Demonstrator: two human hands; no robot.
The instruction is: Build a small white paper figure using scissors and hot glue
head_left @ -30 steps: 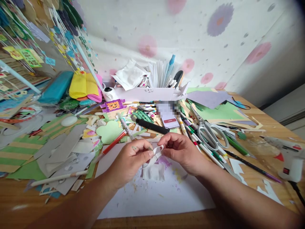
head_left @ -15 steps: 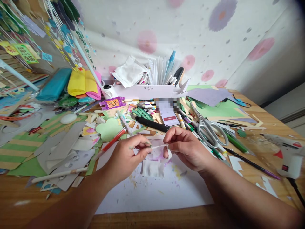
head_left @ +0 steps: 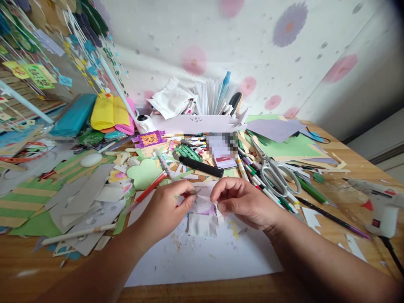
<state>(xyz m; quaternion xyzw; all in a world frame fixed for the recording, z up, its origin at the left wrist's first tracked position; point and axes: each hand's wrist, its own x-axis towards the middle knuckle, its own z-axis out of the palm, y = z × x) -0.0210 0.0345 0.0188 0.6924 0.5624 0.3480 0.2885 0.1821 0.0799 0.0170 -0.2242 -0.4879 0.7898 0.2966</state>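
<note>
A narrow white strip (head_left: 206, 198), perhaps paper or cloth, runs between my two hands above the stained white sheet (head_left: 202, 265). My left hand (head_left: 170, 202) pinches its left end between thumb and fingers. My right hand (head_left: 244, 202) is closed on the other side, and a loose white end (head_left: 219, 213) dangles below its fingertips. Just beneath the hands, a small white rectangular piece (head_left: 202, 225) lies flat on the sheet, close to a purple stain. The exact material of the strip is too small to make out.
To the right lie silver scissors (head_left: 279, 174), markers and a white glue gun (head_left: 378, 206). Paper scraps (head_left: 82, 202) crowd the left. Behind the hands are a black-handled cutter (head_left: 202, 165), a phone (head_left: 221, 149) and a white box (head_left: 195, 123) of supplies.
The strip's loose end hangs lower and further out of my right hand. Both hands have shifted only slightly, and the small white piece stays in place.
</note>
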